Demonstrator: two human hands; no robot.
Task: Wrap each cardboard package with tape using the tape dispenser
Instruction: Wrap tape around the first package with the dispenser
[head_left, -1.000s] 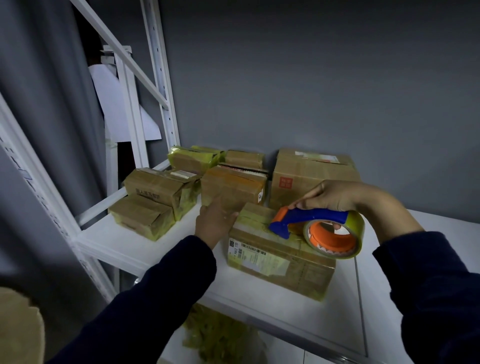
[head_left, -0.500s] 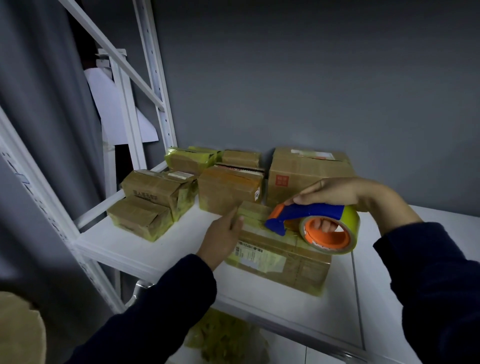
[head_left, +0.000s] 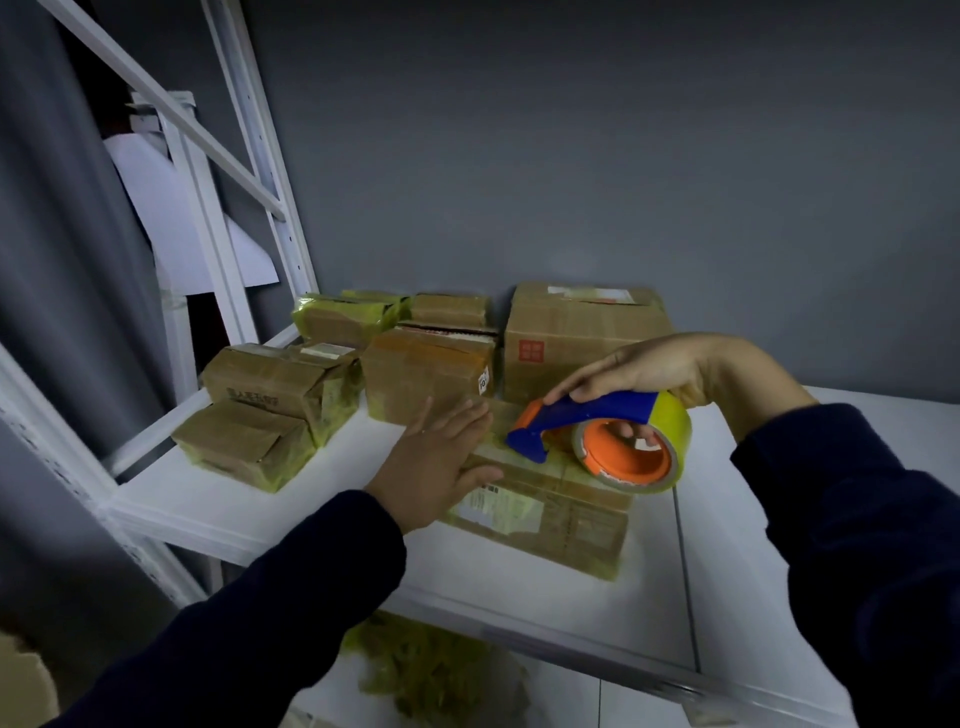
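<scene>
Grey wall (head_left: 623, 156): fills the upper half of the frame and closes off the back of the shelf, so packages can only go sideways or forward.
White shelf (head_left: 234, 499): lower centre. It carries every package and, as judged, gives a firm bed for pressing tape down.
White frame (head_left: 260, 171): upper left, slanting uprights and braces that hem in the left end.
Large box (head_left: 582, 332): centre, against the wall and just behind the dispenser, which likely limits the far end of a tape stroke.
Stacked packages (head_left: 270, 405): centre left, several with a yellowish tape sheen. They look already wrapped and set aside.
Front package (head_left: 545, 514): the task's item, lying flat at lower centre near the shelf's front edge, label facing the camera, apart from the stack so both hands can reach it.
Right hand (head_left: 649, 369): centre right, arched over the roll and gripping the dispenser, fingers hooked through the core and forefinger along the handle to steer it.
Left hand (head_left: 441, 462): centre, fingers straight and spread, palm down at the package's left end, probably bracing it; full contact cannot be told.
Tape dispenser (head_left: 597, 431): blue handle, orange core, yellowish roll. Its blade end rests on the package top.
Crumpled tape (head_left: 431, 670): bottom centre, below the shelf, out of the way.
</scene>
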